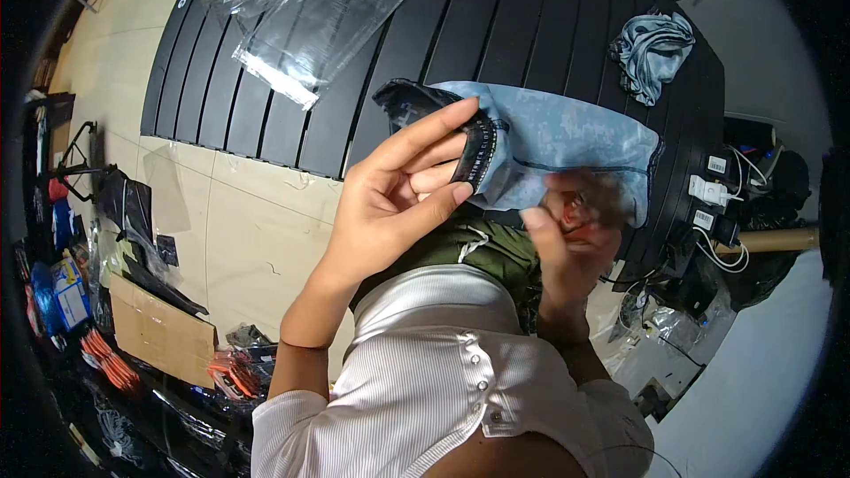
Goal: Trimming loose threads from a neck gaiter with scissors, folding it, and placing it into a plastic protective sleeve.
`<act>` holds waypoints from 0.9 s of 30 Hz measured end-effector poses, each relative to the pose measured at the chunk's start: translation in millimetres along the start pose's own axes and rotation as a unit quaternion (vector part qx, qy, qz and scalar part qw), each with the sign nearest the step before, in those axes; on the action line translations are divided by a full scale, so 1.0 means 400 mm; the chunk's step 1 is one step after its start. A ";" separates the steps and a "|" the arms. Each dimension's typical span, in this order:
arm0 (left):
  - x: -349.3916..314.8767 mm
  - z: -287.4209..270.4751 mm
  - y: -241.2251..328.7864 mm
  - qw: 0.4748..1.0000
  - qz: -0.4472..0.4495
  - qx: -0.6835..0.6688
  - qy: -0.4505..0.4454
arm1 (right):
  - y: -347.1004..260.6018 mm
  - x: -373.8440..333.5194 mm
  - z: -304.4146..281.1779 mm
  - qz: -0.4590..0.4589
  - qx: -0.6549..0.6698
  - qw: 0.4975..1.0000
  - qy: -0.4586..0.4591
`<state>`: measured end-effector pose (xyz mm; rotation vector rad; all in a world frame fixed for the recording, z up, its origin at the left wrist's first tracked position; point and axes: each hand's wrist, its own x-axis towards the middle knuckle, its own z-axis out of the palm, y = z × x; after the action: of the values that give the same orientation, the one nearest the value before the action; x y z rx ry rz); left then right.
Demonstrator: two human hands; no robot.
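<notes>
Left fingers point(436, 128) on blue cloth point(575, 124); clear plastic bag point(329, 31) on black table point(515, 35)

Plastic bags point(319, 35) left, bundled cloth point(653, 51) right on table point(571, 26); fabric point(567, 128) nearer.

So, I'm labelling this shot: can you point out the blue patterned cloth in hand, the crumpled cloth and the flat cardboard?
Blue patterned cloth point(562, 128): head view, on its broad fabric.
Crumpled cloth point(657, 49): head view, among its folds.
Flat cardboard point(161, 329): head view, mid-face.
</notes>
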<state>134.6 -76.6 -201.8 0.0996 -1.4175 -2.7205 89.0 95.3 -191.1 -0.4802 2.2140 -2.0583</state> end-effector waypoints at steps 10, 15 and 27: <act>-0.005 0.014 -0.018 0.999 -0.040 -0.012 0.000 | 0.046 0.053 0.056 -0.187 -0.187 0.964 -0.010; -0.004 0.015 -0.023 0.999 -0.026 0.028 -0.001 | 0.041 0.062 0.035 -0.067 -0.066 0.995 -0.019; 0.007 0.012 -0.036 0.995 -0.066 -0.035 0.059 | 0.024 0.068 0.021 -0.020 0.024 0.999 -0.024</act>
<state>131.0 -64.8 -211.0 0.3557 -1.3284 -2.8119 63.7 80.1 -197.3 -0.5682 2.1405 -2.0904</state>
